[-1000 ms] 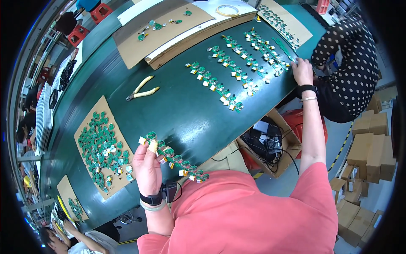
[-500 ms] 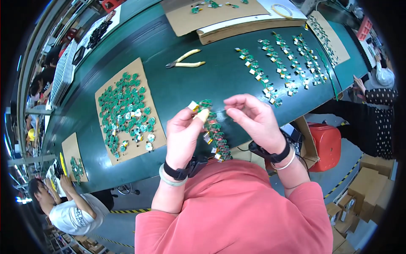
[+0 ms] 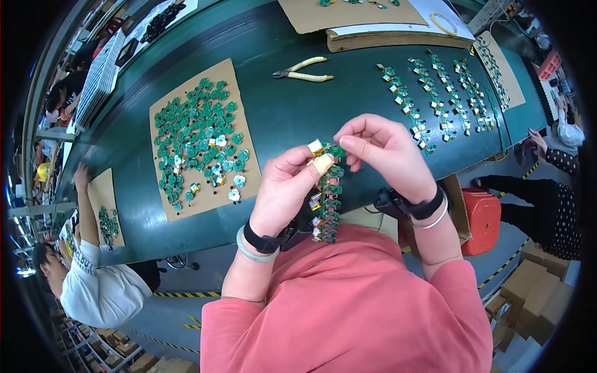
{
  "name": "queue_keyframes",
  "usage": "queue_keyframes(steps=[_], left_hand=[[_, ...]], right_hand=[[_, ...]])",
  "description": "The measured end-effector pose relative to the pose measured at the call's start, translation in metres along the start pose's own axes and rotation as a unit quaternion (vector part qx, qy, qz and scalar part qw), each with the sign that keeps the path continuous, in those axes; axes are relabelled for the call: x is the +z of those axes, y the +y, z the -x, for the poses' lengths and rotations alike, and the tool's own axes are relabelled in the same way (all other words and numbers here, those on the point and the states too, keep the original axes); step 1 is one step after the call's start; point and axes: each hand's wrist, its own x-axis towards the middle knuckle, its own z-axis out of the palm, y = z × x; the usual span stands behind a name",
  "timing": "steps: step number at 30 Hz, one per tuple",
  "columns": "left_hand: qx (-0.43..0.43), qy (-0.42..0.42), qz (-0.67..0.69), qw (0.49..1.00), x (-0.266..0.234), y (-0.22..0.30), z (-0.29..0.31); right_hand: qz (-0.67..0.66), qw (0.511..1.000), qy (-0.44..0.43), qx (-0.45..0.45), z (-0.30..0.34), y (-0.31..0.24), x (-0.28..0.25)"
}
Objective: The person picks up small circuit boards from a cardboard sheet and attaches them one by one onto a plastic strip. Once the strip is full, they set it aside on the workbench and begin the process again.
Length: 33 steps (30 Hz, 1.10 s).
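Observation:
My left hand (image 3: 280, 193) pinches the upper end of a strip of small green circuit boards (image 3: 331, 198), with a yellowish wrap around the thumb tip. White and silver parts with yellow tape stick out from the strip's left side, and its lower end hangs down near my shirt. By the strip's top board my right hand (image 3: 385, 149) is closed in a pinch, fingertips at the board's edge. Whatever lies between those fingertips is too small to make out. Left of my hands, many loose round green boards (image 3: 202, 130) are spread on a cardboard sheet (image 3: 252, 180).
Yellow-handled cutters (image 3: 308, 69) lie on the green table (image 3: 261, 99) beyond my hands. Several board strips (image 3: 407, 105) lie in rows at right. A wooden-edged board (image 3: 398, 38) stands at the far side. Co-workers are at left and right; a red stool (image 3: 482, 221) is right.
My right hand has come left to the strip's top, its fingers now pinched. The strip hangs straighter in my left hand. The view has shifted, and the left co-worker's arm reaches farther forward.

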Motion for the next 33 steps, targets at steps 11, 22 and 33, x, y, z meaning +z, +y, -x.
queue_keyframes(steps=[11, 22, 33], left_hand=[[-0.021, 0.006, 0.06, 0.998, -0.01, 0.002, 0.004], [0.173, 0.116, -0.154, 0.966, -0.002, -0.022, -0.004], [0.035, 0.142, -0.003, 0.989, -0.003, -0.019, -0.003]], right_hand=[[0.145, 0.977, -0.011, -0.158, -0.021, 0.021, 0.012], [0.351, 0.893, 0.089, -0.266, -0.003, 0.004, 0.044], [0.343, 0.907, 0.101, -0.221, 0.0, 0.019, 0.024]])
